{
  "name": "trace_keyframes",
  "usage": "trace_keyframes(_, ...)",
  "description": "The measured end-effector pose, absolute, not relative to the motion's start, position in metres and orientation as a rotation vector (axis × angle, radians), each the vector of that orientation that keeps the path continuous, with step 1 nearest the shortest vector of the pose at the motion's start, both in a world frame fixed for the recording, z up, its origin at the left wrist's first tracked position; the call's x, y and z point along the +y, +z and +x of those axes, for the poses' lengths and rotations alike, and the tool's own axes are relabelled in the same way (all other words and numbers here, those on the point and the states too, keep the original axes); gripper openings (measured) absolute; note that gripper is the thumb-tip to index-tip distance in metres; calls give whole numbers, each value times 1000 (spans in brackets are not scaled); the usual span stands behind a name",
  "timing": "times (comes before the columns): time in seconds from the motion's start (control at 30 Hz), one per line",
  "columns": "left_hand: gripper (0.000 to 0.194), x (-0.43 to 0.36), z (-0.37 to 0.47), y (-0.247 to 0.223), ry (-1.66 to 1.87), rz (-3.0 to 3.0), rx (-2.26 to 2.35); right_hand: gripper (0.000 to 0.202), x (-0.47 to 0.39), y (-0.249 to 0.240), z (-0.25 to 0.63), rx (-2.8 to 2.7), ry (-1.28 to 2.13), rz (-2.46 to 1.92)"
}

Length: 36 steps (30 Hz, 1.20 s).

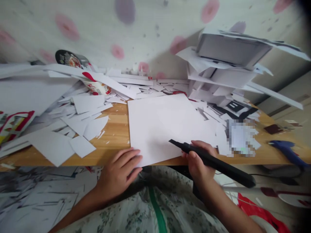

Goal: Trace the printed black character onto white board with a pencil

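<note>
A large white sheet of card point(160, 126) lies flat on the wooden desk in front of me. My left hand point(122, 168) rests on its lower left corner, fingers stretched out and holding nothing. Over the sheet's lower right part, my right hand point(200, 160) grips a thick black utility knife point(221, 164). Its slanted dark tip points left and hovers over the sheet or just touches it; I cannot tell which. The fingers of that hand are wrapped round the front of the handle, near the sheet's right front edge.
White paper offcuts point(82, 116) crowd the desk's left side and back. A paper food cup point(96, 87) stands among them. At the back right rises a stacked white paper structure point(223, 61). A blue glue gun point(288, 152) lies at far right. The wooden desk point(116, 123) ends near my body.
</note>
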<state>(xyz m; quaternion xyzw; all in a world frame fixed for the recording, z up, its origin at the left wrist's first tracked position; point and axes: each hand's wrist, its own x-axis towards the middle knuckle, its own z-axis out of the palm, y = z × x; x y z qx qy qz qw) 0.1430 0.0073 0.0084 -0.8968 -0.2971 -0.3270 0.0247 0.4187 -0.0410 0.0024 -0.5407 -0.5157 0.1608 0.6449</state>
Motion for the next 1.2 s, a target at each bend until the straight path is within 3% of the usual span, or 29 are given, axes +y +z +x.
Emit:
trace_keyframes(0.2,28,10,143,0,-876,-2756,-893,25,-25,20,385,-1202,668,-1323)
trace_keyframes(0.63,23,11,149,-10,-942,-2542,-889,16,-25,23,361,-1466,294,-1565)
trace_keyframes(0.9,25,12,150,-9,-946,-2536,-883,15,-30,39,355,-1524,343,-1658)
trace_keyframes(1.2,34,11,155,-14,-858,-2488,-975,10,-11,43,361,-1878,393,-1287)
